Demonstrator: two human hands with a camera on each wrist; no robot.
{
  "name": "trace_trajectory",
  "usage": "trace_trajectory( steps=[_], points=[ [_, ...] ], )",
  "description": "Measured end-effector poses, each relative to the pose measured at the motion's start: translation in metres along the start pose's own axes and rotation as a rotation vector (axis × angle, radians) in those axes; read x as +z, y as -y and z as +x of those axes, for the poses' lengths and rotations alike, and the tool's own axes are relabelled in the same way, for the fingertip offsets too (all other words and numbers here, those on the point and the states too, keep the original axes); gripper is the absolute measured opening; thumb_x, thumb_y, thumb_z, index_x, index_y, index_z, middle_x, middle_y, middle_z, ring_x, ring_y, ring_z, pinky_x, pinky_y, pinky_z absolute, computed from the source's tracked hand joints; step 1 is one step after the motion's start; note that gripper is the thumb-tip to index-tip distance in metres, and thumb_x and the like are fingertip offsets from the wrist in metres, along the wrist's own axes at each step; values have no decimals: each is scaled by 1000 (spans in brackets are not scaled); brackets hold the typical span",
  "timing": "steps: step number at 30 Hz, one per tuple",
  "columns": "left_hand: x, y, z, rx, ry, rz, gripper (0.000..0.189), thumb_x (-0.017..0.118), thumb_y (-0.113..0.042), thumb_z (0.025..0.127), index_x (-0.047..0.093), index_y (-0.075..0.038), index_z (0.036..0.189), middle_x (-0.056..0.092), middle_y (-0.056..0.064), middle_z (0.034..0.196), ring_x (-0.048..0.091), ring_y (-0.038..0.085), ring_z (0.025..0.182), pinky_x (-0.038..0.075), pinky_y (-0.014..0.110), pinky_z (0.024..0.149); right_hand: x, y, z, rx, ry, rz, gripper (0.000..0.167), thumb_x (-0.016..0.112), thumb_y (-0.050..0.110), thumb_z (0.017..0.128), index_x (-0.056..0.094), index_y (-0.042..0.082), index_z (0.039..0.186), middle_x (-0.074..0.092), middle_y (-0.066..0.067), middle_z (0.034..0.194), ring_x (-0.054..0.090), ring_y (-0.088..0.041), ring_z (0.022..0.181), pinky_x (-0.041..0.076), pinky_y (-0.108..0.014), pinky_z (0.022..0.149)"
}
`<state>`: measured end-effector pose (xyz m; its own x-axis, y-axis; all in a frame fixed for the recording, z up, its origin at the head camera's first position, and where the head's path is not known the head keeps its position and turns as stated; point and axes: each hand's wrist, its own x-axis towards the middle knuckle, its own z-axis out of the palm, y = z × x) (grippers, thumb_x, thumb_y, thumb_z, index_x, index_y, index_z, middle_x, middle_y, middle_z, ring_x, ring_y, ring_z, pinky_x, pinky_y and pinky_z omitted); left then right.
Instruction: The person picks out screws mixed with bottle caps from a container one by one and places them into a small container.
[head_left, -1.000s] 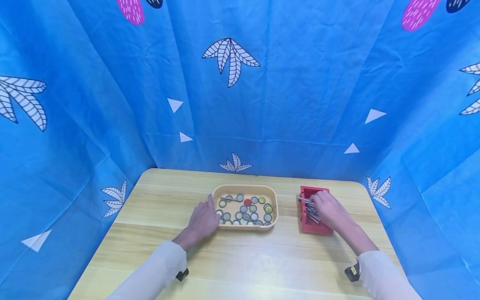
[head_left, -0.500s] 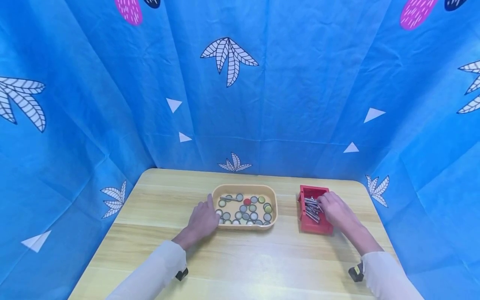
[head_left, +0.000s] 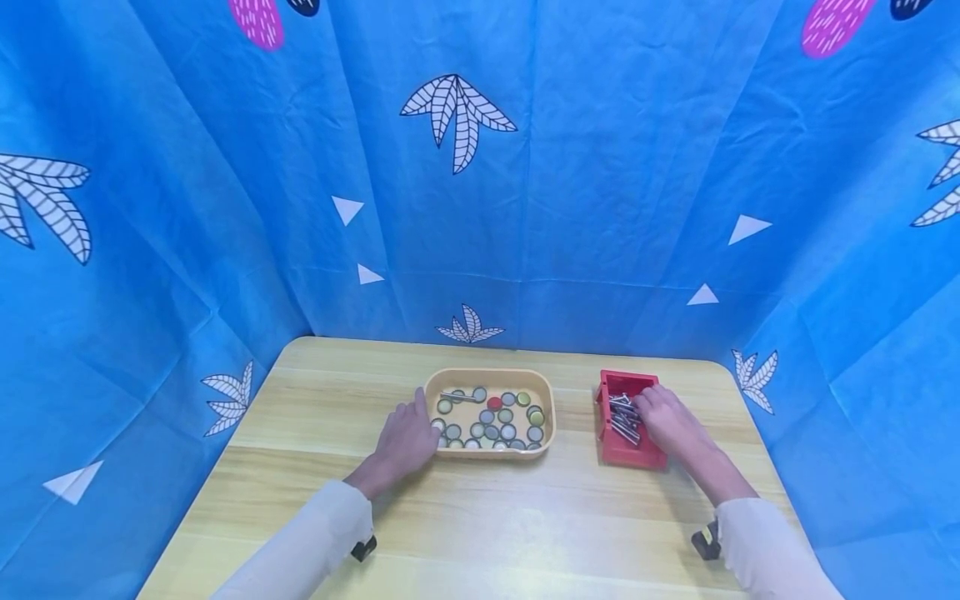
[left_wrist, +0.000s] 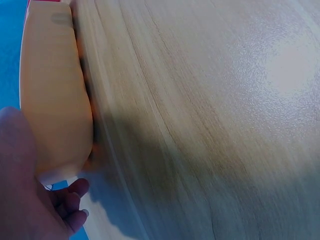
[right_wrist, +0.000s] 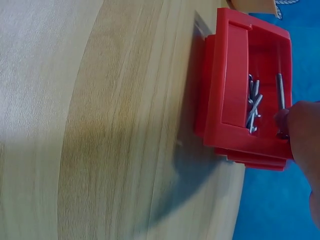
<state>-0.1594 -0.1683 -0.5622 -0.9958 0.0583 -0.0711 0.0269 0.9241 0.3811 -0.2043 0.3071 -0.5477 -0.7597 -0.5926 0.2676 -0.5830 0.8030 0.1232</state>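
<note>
My left hand (head_left: 407, 437) holds the left end of a pale orange tray (head_left: 491, 456), its thumb against the tray wall in the left wrist view. Several bottle caps (head_left: 507, 415) lie inside, mostly silvery, some yellowish, one red, along with one metal screw (head_left: 457, 397) near the back left. My right hand (head_left: 670, 422) reaches over the right side of a red bin (head_left: 632, 457). Several long metal screws (right_wrist: 253, 102) lie in the bin. In the right wrist view, the thumb pinches a separate screw (right_wrist: 281, 90); the other fingers are mostly hidden.
Both containers stand toward the back of a light wooden table (head_left: 510, 533), with a gap of tabletop between them. A blue patterned curtain (head_left: 600, 208) surrounds the back and sides.
My right hand has shifted right from over the middle of the bin to its right side, uncovering the screws. The left hand and tray stay in place.
</note>
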Motion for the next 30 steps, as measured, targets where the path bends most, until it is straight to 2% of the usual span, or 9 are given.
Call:
trace_trajectory(
  steps=[3,11,18,25,30],
  points=[
    [-1,0,0,-4,-3,-4,84,54,-26,95,15,10,161,60,28,133,58,38,113,49,54,102,1,2,3,-8,3,-20,41,81,-8,74,72,-6,114,72,-20,104,65,-33,99,58,-47,93],
    [3,2,-1,1,-4,22,85,54,-28,94,17,11,160,61,28,131,58,35,108,51,52,98,7,5,7,-24,27,-77,28,76,-6,80,74,-8,108,71,-18,95,58,-29,89,53,-43,80],
    [2,1,0,-7,-3,14,85,53,-28,95,16,10,160,60,29,133,59,38,112,51,54,101,12,8,7,27,67,-93,25,79,-4,79,74,-5,104,75,-18,96,61,-31,91,50,-49,87],
    [2,1,1,-2,-12,11,84,54,-28,95,17,11,160,60,29,132,59,38,112,51,54,101,13,10,6,52,66,-62,24,77,-6,79,75,-3,103,76,-19,98,63,-34,96,48,-56,96],
    [2,3,1,6,-10,29,84,53,-29,95,17,11,160,61,28,131,59,38,112,51,53,102,12,10,6,53,60,-64,23,78,-5,80,76,-3,103,76,-18,98,62,-34,95,48,-57,96]
  ],
)
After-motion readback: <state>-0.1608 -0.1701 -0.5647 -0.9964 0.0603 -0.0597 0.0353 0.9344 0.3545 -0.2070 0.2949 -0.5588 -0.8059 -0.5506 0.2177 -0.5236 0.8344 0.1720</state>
